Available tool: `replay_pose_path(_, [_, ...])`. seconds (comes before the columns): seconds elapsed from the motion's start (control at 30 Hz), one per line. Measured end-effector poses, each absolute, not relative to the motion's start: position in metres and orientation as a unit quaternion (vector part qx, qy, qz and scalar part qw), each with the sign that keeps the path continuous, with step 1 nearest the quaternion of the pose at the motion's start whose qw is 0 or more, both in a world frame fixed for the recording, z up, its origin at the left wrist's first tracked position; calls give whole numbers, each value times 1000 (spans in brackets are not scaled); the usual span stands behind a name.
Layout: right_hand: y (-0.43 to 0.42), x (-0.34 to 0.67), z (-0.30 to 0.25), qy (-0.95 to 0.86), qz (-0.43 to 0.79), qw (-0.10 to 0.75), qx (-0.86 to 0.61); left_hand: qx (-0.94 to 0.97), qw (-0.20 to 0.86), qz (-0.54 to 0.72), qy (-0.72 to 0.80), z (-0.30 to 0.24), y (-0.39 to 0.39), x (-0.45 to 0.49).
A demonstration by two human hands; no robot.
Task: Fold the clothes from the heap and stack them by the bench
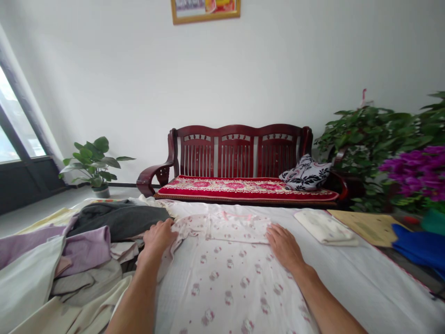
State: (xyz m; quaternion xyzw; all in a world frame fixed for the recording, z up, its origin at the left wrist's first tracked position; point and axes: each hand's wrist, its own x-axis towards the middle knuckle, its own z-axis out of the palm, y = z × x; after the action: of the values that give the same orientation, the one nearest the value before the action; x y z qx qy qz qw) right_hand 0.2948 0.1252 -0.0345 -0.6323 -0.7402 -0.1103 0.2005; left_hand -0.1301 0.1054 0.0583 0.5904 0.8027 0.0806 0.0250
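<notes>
The printed garment lay in the middle of the white cloth, its pink neck trim at the far end and its body spreading toward the near edge. It looked thin and soft, probably light knitted cotton: limp rather than stiff, unlikely to slip much or break, but quick to crease and to drag out of line if pulled from one point. A band of the same fabric, perhaps a sleeve, lay across the far end, and the fabric at the far left was ruffled. The best holds seemed to be the two far corners, taken with several fingers through all the layers, since a single pinch could lift only the top one. The left hand was at the far left corner, back upward and fingers bent over the ruffled edge; whether it was pinching the fabric I could not tell. The right hand rested at the far right corner, fingers long, side by side and laid flat on the band, the thumb out of sight. Both forearms reached in from the near side, flanking the garment, the left one beside the heap of clothes.
</notes>
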Motion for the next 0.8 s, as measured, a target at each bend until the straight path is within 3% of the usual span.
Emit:
replay_pose_path(0.17, [125, 295, -32, -748, -105, 232, -613, 606, 58, 85, 789, 68, 103, -131])
replay_pose_path(0.47, [123, 290, -26, -766, -104, 299, -559, 607, 53, 237, 757, 91, 103, -114])
replay_pose_path(0.53, [121, 288, -24, -771, -93, 335, -533, 602, 135, 324, 718, 83, 110, -102])
replay_pose_path(0.63, [116, 282, -18, -779, -38, 383, -494, 556, 347, 454, 604, 70, 115, -75])
replay_pose_path(0.8, [102, 260, -8, -745, 195, 416, -484, 477, 615, 481, 403, 64, 105, -31])
